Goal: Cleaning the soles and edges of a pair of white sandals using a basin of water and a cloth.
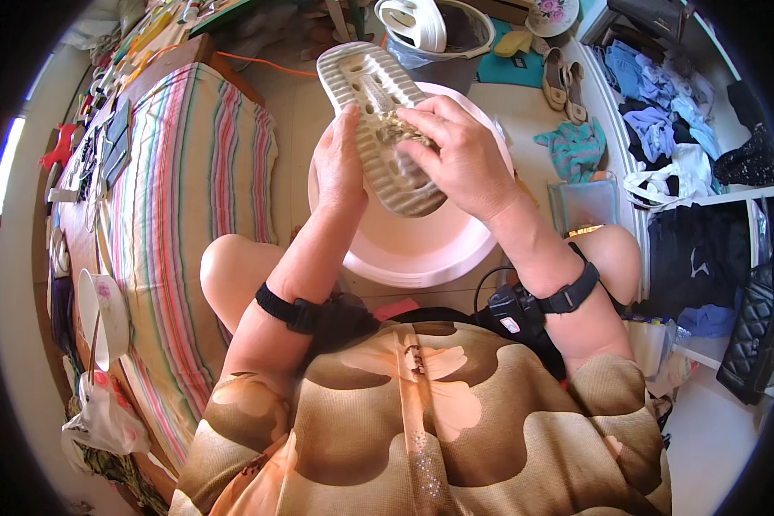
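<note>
A slipper (347, 68) is held sole up over a pale pink basin (419, 277), its ridged, wet-looking underside facing me. My left hand (339, 161) grips the slipper's left edge, with the thumb along the side of the sole. In my right hand (471, 151) is a tangled, yellowish scouring pad (396, 128), pressed against the middle of the sole. The fingertips of that hand partly cover the pad. The slipper's upper side is hidden. Whether liquid lies in the basin, I cannot tell.
Beyond the basin stands a lined bin (438, 61) with a white slipper (419, 26) across its rim. At left is a bench with a striped cloth (187, 168). Flat shoes (564, 84), a teal cloth (574, 148) and shelves of clothes (664, 122) occupy the right.
</note>
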A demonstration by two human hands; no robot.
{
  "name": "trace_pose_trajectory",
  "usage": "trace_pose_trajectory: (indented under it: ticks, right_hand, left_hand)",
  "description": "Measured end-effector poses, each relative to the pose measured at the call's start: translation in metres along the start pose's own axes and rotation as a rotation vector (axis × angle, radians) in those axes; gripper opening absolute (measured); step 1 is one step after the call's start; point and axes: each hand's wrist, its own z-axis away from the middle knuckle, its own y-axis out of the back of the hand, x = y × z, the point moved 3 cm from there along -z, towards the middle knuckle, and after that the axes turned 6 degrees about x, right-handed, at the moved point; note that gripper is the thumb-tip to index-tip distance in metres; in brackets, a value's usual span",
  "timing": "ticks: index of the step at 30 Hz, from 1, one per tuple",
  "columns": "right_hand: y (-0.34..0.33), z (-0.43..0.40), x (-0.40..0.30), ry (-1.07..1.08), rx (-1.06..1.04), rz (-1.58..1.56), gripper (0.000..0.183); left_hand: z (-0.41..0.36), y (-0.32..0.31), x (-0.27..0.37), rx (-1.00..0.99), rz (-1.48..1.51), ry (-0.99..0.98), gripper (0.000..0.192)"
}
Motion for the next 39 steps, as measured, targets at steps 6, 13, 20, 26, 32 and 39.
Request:
trace_pose_trajectory:
  ticks: [6,13,20,26,32,39]
  right_hand:
    - [-0.004,0.002,0.010,-0.096,0.079,-0.028,0.016]
    - [-0.007,-0.004,0.033,-0.337,0.169,-0.248,0.016]
    - [0.008,-0.019,0.027,-0.228,0.170,-0.058,0.013]
    - [0.010,-0.018,0.025,-0.119,0.100,0.044,0.009]
    - [0.010,-0.008,0.016,-0.122,0.088,0.043,0.009]
    - [0.018,-0.003,0.023,-0.210,-0.019,-0.167,0.011]
  left_hand:
    - [0.007,-0.001,-0.001,-0.057,-0.093,-0.133,0.039]
    - [0.009,-0.004,-0.003,-0.088,-0.111,-0.092,0.030]
    - [0.017,-0.013,-0.009,-0.170,-0.212,-0.087,0.029]
    - [0.020,-0.015,-0.005,-0.153,-0.206,-0.068,0.027]
    - [0.018,-0.012,-0.006,-0.159,-0.162,-0.052,0.025]
    - [0.018,-0.016,0.005,-0.215,-0.177,-0.092,0.035]
